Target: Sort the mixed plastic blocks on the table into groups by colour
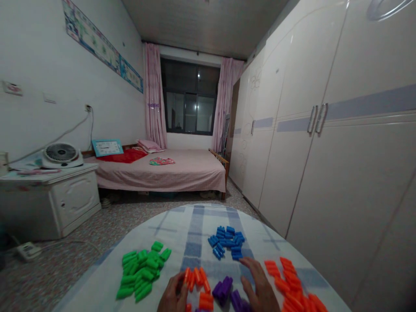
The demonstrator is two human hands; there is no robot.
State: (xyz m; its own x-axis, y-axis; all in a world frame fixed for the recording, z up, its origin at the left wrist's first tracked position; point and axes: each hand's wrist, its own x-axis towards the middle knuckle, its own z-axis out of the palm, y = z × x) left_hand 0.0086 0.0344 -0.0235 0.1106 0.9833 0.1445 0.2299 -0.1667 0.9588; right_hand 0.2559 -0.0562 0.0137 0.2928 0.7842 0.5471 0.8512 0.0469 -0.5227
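My left hand [174,293] is at the near side of the table, its fingers curled and pressed against an orange ribbed plastic piece [186,277] at the edge of a small orange group [197,277]. Thumb and fingers apart, my right hand [260,289] hovers beside the purple plastic pieces [223,290], its fingertips just below the blue pile [226,240]; it holds nothing that I can see. To the left lies a heap of green pieces [143,269]. A larger orange heap [294,288] lies right of my right hand.
The pieces lie on a round table with a checked cloth [173,223]. A bed [182,173] stands beyond it. At left is a white cabinet [78,199] with a fan [61,154] on top. A tall wardrobe [357,182] lines the right side.
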